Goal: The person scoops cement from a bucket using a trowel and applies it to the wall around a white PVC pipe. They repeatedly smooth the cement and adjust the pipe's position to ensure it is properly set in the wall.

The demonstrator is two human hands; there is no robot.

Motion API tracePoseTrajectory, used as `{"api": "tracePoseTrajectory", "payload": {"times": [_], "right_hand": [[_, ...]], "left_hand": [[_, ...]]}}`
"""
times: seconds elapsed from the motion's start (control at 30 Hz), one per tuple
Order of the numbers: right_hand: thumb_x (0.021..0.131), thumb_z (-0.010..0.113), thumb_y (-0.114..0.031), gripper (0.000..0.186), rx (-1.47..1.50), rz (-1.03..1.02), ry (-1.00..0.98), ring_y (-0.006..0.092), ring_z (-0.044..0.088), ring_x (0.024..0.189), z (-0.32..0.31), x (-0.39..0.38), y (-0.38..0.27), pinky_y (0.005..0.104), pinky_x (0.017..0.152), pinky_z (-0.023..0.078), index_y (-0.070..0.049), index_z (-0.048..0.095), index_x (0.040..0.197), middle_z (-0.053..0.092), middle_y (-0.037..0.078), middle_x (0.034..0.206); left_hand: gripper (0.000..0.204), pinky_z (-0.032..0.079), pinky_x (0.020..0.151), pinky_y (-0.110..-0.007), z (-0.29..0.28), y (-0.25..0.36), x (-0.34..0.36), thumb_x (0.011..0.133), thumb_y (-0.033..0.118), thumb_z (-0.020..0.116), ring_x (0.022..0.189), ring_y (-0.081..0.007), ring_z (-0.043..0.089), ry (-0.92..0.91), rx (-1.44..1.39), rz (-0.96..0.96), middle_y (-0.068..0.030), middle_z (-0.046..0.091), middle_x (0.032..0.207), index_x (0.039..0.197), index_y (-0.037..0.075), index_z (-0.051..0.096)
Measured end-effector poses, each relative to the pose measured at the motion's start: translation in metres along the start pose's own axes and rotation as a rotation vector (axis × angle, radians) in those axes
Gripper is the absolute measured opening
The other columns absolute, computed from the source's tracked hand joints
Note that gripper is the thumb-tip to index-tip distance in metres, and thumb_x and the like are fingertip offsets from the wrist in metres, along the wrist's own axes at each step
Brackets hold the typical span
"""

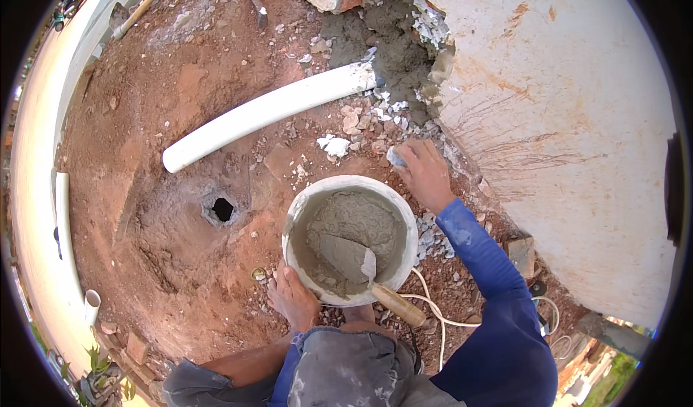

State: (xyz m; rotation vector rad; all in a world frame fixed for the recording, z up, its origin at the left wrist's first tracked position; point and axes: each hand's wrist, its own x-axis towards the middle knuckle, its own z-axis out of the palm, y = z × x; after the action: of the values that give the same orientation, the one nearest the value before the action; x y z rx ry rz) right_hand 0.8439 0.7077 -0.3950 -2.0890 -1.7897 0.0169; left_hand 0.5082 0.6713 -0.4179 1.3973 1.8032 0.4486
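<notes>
A round white bucket [412, 242] stands on the dirt in front of me, holding wet grey mortar [357, 216]. A trowel with a wooden handle [398, 304] lies in it, its blade on the mortar and its handle leaning out over the near rim. My left hand [294, 296] grips the bucket's near left side, fingers against the outer wall. Beyond the bucket's right rim, my right hand [426, 174] is closed round a small grey-blue chunk of rubble [395, 156], low over the ground. Its underside is hidden.
A white pipe [271, 115] runs into fresh mortar [393, 39] in the broken wall [556, 97]. A hole [222, 209] opens at left. A white cable [433, 307] lies right of the bucket. Another pipe [66, 234] edges the far left. Tools lie at upper left.
</notes>
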Motion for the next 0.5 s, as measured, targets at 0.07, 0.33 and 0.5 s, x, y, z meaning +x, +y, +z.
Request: {"api": "tracePoseTrajectory", "payload": {"times": [0.07, 0.33, 0.5], "right_hand": [[0.074, 0.071, -0.012, 0.034, 0.025, -0.192, 0.108, 0.0265, 0.054, 0.096, 0.014, 0.064, -0.010, 0.0406, 0.082, 0.048, -0.015, 0.061, 0.106, 0.058, 0.008, 0.103], [0.080, 0.059, -0.012, 0.022, -0.353, -0.412, 0.143, 0.0257, 0.056, 0.105, 0.106, 0.268, 0.084, 0.0388, 0.086, 0.048, -0.016, 0.066, 0.101, 0.059, 0.007, 0.110], [0.080, 0.055, -0.010, 0.019, -0.387, -0.151, -0.027, 0.0251, 0.059, 0.100, 0.129, 0.286, 0.114, 0.0378, 0.082, 0.050, -0.013, 0.072, 0.089, 0.065, 0.007, 0.097]], "left_hand": [[0.050, 0.026, 0.100, -0.052, 0.000, -0.004, -0.001, 0.100, 0.036, 0.024, 0.116, -0.0424, 0.044, 0.009, 0.085, 0.000, -0.0256, 0.054, 0.123, 0.127, 0.007, 0.056], [0.048, 0.022, 0.101, -0.057, -0.007, 0.023, 0.004, 0.096, 0.031, 0.025, 0.115, -0.0497, 0.040, -0.053, 0.360, 0.174, -0.0339, 0.048, 0.125, 0.122, 0.009, 0.059], [0.047, 0.021, 0.102, -0.054, -0.003, 0.005, 0.001, 0.099, 0.027, 0.024, 0.117, -0.0465, 0.037, -0.020, 0.394, 0.204, -0.0305, 0.046, 0.126, 0.123, 0.003, 0.056]]}}
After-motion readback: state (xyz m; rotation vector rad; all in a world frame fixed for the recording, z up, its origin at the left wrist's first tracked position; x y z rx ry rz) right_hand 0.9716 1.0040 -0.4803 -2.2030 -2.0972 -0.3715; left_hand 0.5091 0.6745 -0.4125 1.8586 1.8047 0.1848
